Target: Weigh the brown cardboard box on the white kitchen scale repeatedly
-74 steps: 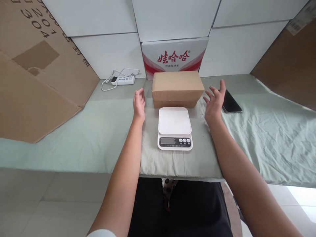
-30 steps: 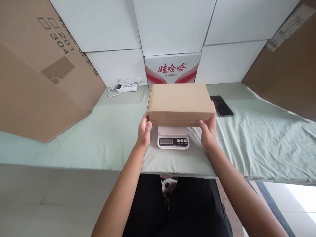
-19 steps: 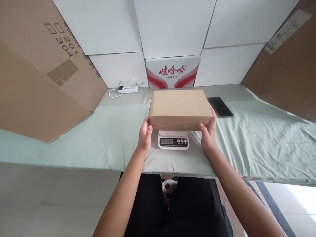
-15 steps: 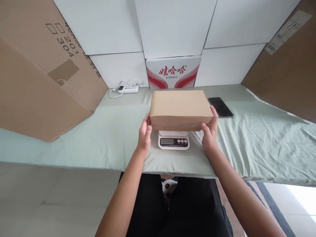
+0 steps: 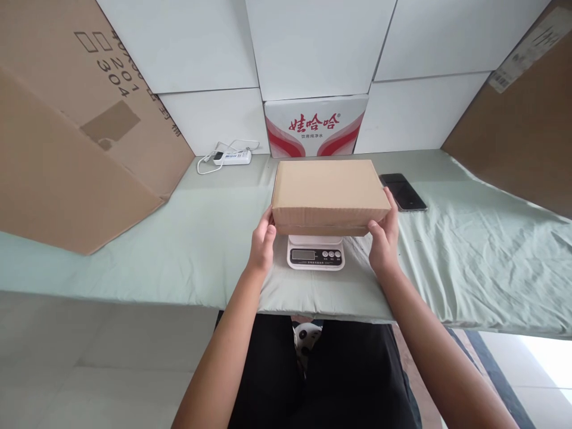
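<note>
A plain brown cardboard box (image 5: 330,187) is over a white kitchen scale (image 5: 316,262), covering most of its platform. Whether the box rests fully on the scale or is slightly raised, I cannot tell. My left hand (image 5: 263,241) grips the box's left side near the front corner, thumb toward me and fingers partly hidden behind it. At the right front corner, my right hand (image 5: 385,235) holds the box with its thumb on the front face and fingers along the side. The scale's small display and round buttons face me; the display looks blank.
A black phone (image 5: 403,192) lies right of the box. A white power strip with a cord (image 5: 232,157) is at the back left. Large cardboard panels (image 5: 111,179) stand left and right on the green cloth (image 5: 201,238). A red-and-white carton (image 5: 316,126) stands behind.
The view has shifted slightly. Both hands keep their hold on the box over the scale, with little other visible movement.
</note>
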`<move>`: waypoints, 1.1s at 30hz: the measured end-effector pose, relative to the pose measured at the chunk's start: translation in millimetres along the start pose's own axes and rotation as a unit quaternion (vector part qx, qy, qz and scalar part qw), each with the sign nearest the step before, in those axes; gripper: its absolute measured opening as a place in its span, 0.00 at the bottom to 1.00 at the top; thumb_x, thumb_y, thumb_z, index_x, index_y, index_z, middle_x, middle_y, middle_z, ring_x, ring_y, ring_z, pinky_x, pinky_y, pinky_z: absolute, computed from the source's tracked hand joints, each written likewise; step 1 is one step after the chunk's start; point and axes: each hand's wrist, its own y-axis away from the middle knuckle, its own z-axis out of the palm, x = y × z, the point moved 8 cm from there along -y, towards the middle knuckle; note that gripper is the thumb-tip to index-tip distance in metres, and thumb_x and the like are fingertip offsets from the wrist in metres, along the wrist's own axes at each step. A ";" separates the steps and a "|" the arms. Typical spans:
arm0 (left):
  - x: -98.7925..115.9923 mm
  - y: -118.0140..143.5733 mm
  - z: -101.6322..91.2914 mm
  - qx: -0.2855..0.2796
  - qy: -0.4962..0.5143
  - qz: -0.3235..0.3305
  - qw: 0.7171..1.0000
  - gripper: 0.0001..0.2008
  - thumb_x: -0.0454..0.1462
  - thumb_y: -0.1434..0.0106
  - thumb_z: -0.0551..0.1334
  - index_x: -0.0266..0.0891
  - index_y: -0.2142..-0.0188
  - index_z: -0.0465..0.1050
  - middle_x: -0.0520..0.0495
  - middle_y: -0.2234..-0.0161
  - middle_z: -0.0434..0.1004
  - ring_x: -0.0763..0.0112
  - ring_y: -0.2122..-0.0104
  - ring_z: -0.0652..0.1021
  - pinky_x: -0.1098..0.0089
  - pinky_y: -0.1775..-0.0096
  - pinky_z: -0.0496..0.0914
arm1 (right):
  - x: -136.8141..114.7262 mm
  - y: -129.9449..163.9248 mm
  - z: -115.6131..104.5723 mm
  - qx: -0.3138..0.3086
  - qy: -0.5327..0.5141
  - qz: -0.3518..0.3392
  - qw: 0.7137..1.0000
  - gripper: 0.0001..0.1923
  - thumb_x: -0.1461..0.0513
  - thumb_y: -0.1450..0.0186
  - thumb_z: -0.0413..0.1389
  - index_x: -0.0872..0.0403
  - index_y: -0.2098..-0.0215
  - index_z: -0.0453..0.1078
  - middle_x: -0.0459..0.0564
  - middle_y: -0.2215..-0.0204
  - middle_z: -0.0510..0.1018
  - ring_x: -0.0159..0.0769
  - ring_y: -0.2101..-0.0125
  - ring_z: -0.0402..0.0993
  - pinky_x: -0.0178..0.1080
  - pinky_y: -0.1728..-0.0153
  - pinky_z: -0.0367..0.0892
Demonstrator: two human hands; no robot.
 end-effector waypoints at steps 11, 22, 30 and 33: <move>42.9 -52.6 -8.3 0.016 0.003 0.107 0.994 0.42 0.74 0.28 0.57 0.52 0.32 0.81 0.40 0.33 0.86 0.40 0.23 0.75 0.47 0.27 0.75 | -51.5 -54.4 4.9 -0.022 -0.041 -0.121 0.992 0.42 0.36 0.29 0.62 0.30 0.20 0.63 0.45 0.19 0.67 0.68 0.16 0.59 0.73 0.16 0.58; -84.0 -138.1 -6.5 0.043 0.039 -0.026 0.998 0.49 0.79 0.36 0.60 0.44 0.39 0.81 0.34 0.34 0.86 0.41 0.24 0.77 0.46 0.26 0.74 | 64.5 -112.7 64.3 -0.070 -0.031 -0.001 0.997 0.59 0.23 0.38 0.59 0.37 0.18 0.57 0.50 0.20 0.72 0.67 0.18 0.60 0.76 0.18 0.58; -93.8 -135.3 -2.3 0.027 0.035 -0.042 0.998 0.47 0.77 0.35 0.63 0.47 0.37 0.81 0.37 0.31 0.84 0.42 0.23 0.76 0.47 0.23 0.70 | 105.7 -111.4 59.4 -0.070 -0.047 0.094 0.992 0.69 0.20 0.46 0.61 0.35 0.16 0.51 0.44 0.18 0.70 0.64 0.20 0.62 0.71 0.18 0.59; -95.2 -134.0 -1.4 0.031 0.035 -0.047 0.998 0.46 0.78 0.37 0.64 0.47 0.37 0.81 0.37 0.31 0.84 0.42 0.24 0.76 0.45 0.22 0.69 | 109.5 -111.9 59.0 -0.074 -0.049 0.102 0.991 0.69 0.20 0.46 0.62 0.36 0.16 0.50 0.43 0.17 0.69 0.64 0.20 0.61 0.72 0.19 0.60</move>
